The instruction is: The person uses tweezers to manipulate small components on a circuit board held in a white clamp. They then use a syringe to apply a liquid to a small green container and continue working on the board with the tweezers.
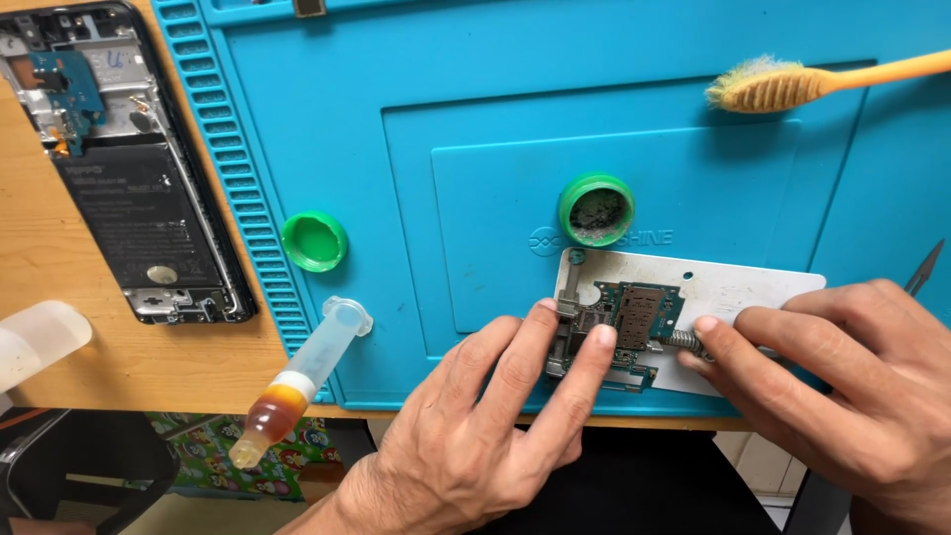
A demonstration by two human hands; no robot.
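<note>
A small green circuit board lies clamped on a white metal holder plate at the front of the blue work mat. My left hand presses two fingertips on the board's left edge and the clamp there. Against the holder's spring, on the board's right side, rest the fingers of my right hand. A dark pointed tool tip sticks up beside my right hand; I cannot tell whether that hand holds it.
A syringe of amber paste lies over the mat's front-left edge. A green cap and a green pot sit on the mat. A yellow brush lies at the back right. An opened phone rests on the wooden table at left.
</note>
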